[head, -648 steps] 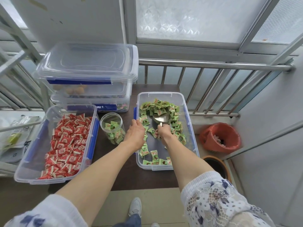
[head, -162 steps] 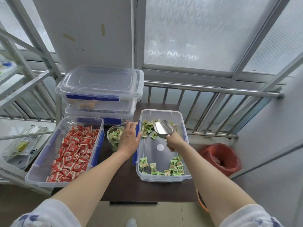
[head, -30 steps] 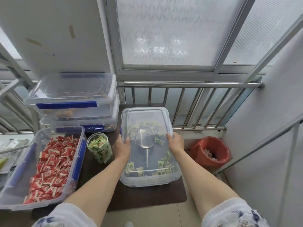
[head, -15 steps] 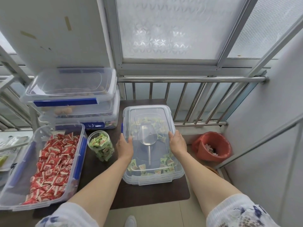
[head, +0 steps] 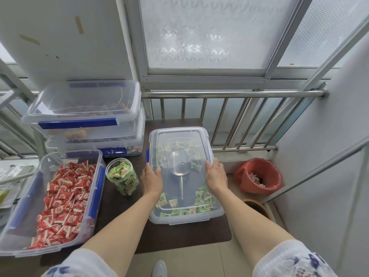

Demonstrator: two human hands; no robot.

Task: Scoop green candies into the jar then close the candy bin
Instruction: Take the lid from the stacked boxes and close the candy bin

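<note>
Bright, even daylight enters through the frosted window (head: 207, 35). Shadows are soft. Wide-angle distortion bends the railing (head: 235, 93) and frame edges. Faint glare, possibly reflection, marks the bin lid (head: 179, 136).

Only 1 view is given, from a wide-angle camera worn on the person's head. It looks forward and steeply down over both forearms onto the dark desk (head: 171, 234), near enough that the sleeves fill the bottom edge. It faces the railing (head: 229, 93) and frosted window (head: 203, 31) beyond, whose straight lines bow toward the frame's edges.
</note>
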